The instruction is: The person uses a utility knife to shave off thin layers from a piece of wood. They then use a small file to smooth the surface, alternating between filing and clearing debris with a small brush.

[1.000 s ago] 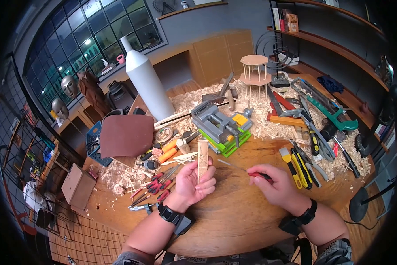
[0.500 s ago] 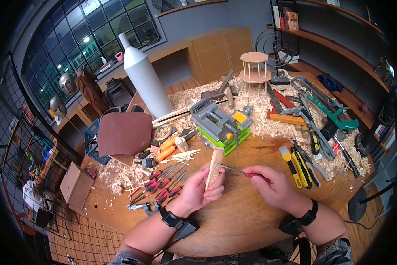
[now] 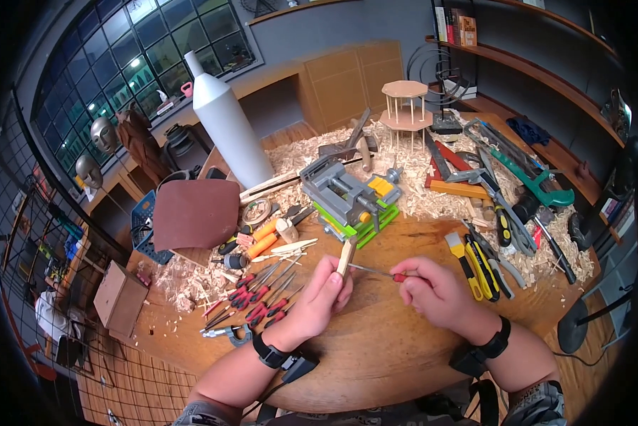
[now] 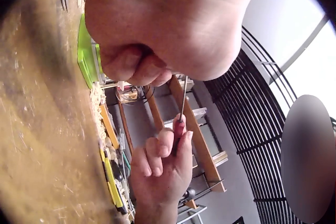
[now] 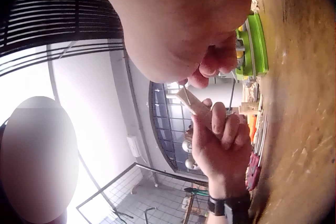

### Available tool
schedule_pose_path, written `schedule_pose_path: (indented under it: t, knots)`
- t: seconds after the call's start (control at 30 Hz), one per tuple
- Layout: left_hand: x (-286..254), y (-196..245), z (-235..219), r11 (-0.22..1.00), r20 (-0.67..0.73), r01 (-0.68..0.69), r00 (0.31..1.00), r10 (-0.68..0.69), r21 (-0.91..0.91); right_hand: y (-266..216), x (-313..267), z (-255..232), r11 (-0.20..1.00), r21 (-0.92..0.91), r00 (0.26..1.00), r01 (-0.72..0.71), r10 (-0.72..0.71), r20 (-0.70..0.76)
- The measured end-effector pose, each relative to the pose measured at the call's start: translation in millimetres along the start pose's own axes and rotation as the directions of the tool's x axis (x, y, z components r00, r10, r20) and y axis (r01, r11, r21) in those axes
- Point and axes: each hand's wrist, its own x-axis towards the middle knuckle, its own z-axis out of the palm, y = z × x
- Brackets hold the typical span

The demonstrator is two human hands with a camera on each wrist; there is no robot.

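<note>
In the head view the left hand [image 3: 324, 297] grips a narrow strip of pale wood [image 3: 346, 256], its upper end standing out above the fingers. Opposite it, the right hand [image 3: 435, 291] pinches the red handle [image 3: 400, 277] of a thin metal tool, whose shaft [image 3: 371, 270] points left to the wood's side. The right wrist view shows the strip [image 5: 193, 102] in the left hand [image 5: 223, 142], with the shaft tip at or very near its face; contact is hard to tell. The left wrist view shows the right hand [image 4: 165, 169] around the red handle [image 4: 179, 128].
Red-handled tools [image 3: 259, 292] lie left of the left hand. A grey vise [image 3: 344, 192] on a green base stands beyond the hands. Yellow knives [image 3: 481, 270] lie at the right. Wood shavings [image 3: 415, 186] cover the table's back, near a two-tiered wooden model [image 3: 405, 117].
The left hand has turned the strip from upright and face-on to edge-on, moving slightly right. The tool tip has come to the wood, while the right hand has shifted only a little.
</note>
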Motion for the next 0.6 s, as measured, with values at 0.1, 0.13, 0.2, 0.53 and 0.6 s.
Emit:
schedule_pose_path:
  t: [0.1, 0.13, 0.2, 0.53, 0.6]
  knots:
    - [1, -1, -1, 1.0, 0.004, 0.001, 1.0, -0.001, -0.026, 5, 1, 4, 0.91, -0.31, 0.958, 0.276, -0.286, 0.014]
    - [0, -1, -1, 1.0, 0.007, 0.005, 1.0, -0.004, -0.026, 7, 1, 5, 0.91, -0.286, 0.95, 0.3, -0.312, 0.006]
    - [1, -2, -1, 0.999, 0.019, -0.032, 0.999, 0.032, -0.023, 9, 2, 3, 0.908, -0.263, 0.941, 0.325, -0.339, -0.007]
    - [-4, 1, 3, 0.972, -0.03, -0.069, 0.997, 0.078, 0.223, 18, 9, 0, 0.947, -0.093, 0.949, 0.309, -0.313, -0.036]
    - [-6, 3, 6, 0.806, 0.036, -0.179, 0.981, 0.192, 0.565, 18, 6, -5, 0.975, 0.219, 0.998, 0.05, -0.057, 0.029]
